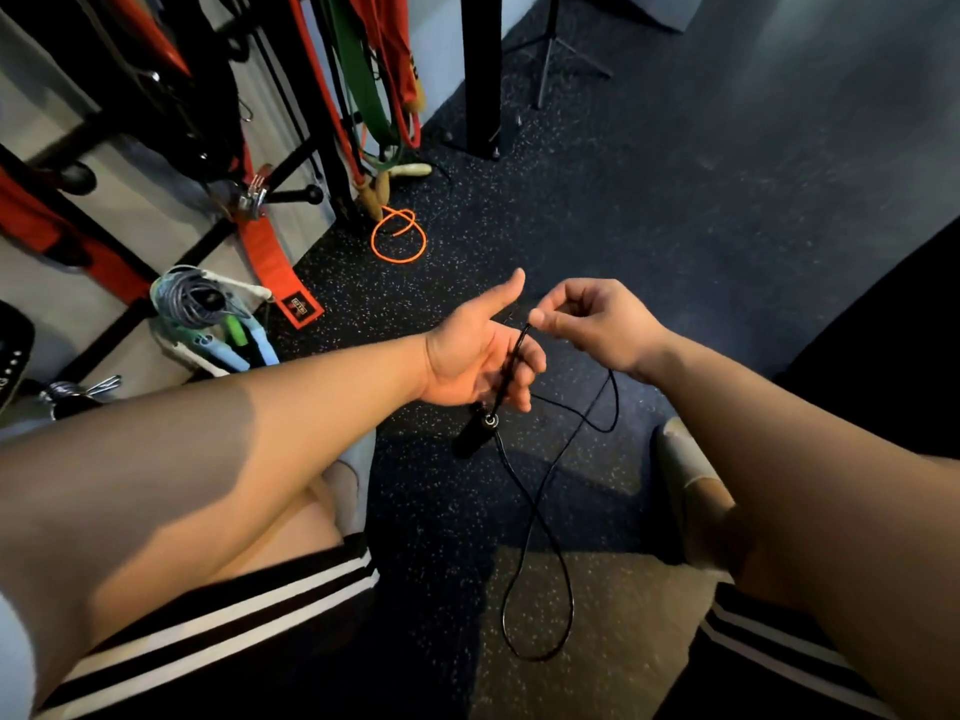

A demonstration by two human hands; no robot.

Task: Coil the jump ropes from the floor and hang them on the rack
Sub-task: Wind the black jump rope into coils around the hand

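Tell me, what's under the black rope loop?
Under the black rope loop is speckled floor, nothing else. The left hand covers part of the rope's handles, so that bit is hidden.

Speckled floor; orange rope coiled.

Black rope, orange rope, speckled floor

Thin black jump rope; bright orange rope; dark floor flecked white; black shorts with white stripes; red and green bands.
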